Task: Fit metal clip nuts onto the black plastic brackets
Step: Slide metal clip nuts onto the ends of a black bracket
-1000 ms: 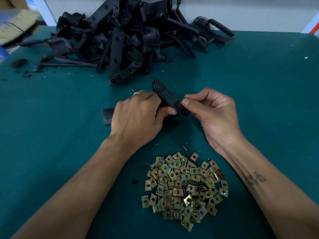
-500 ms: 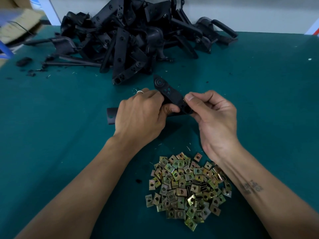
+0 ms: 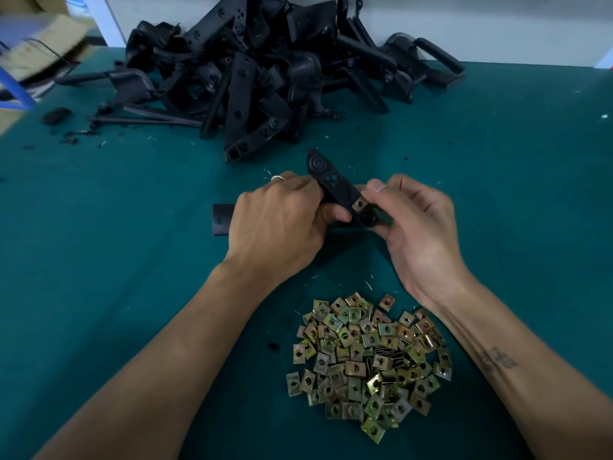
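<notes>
My left hand (image 3: 282, 224) grips a black plastic bracket (image 3: 326, 179) just above the green table; one arm of the bracket sticks out left of my fist, the other points up and away. A brass-coloured clip nut (image 3: 360, 204) sits on the bracket near its lower round end. My right hand (image 3: 414, 224) holds that end, thumb beside the nut and fingers curled beneath. A heap of loose clip nuts (image 3: 368, 363) lies on the table close to me, between my forearms.
A big pile of black plastic brackets (image 3: 265, 71) fills the back of the green table (image 3: 116, 260) against a white wall. Black scraps (image 3: 56, 116) lie at the far left, near cardboard and a blue frame past the table's edge.
My right thumb has drawn back from the bracket's lower end, and the clip nut now shows there. Both hands hold the bracket in about the same place.
</notes>
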Demonstrator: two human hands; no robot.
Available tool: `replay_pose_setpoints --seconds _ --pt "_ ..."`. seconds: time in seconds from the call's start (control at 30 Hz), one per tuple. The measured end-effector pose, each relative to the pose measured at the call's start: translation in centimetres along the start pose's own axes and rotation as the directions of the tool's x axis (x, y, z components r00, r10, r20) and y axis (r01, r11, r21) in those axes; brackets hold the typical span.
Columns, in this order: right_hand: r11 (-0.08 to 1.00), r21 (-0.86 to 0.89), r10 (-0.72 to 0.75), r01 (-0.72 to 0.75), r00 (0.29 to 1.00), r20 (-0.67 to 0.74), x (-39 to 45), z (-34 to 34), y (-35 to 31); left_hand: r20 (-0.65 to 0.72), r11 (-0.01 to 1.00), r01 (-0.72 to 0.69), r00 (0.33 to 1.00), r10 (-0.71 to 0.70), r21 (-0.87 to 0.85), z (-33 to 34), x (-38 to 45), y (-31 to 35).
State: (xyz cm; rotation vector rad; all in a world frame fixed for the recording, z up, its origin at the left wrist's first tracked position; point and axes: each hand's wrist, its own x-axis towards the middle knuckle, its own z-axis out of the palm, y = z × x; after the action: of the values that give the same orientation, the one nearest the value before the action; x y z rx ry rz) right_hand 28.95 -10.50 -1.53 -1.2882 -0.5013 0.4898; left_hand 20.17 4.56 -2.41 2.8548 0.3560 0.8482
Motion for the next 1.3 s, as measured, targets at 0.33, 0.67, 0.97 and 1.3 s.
replay_pose_setpoints --seconds 0.33,0.67,0.97,1.3 --pt "0.999 0.040 -0.006 0.001 0.992 0.125 -0.3 -0.4 -0.9 -0.011 0.998 0.064 0.998 -0.064 0.006 -0.2 0.0 0.1" --pt "0.842 -0.540 0.226 0.013 0.899 0.374 -0.6 -4.9 -3.1 0.068 0.998 0.061 0.996 -0.062 0.011 0.0 0.1 -0.1" --pt "0.554 -0.826 0.496 0.100 0.757 0.425 -1.7 -4.4 -4.8 0.086 0.997 0.073 0.994 -0.071 -0.014 0.3 0.1 -0.4" --pt "0.591 -0.787 0.314 0.179 0.848 0.428 -1.0 -4.6 -3.2 0.092 0.998 0.048 0.995 -0.043 -0.051 0.4 0.2 -0.2"
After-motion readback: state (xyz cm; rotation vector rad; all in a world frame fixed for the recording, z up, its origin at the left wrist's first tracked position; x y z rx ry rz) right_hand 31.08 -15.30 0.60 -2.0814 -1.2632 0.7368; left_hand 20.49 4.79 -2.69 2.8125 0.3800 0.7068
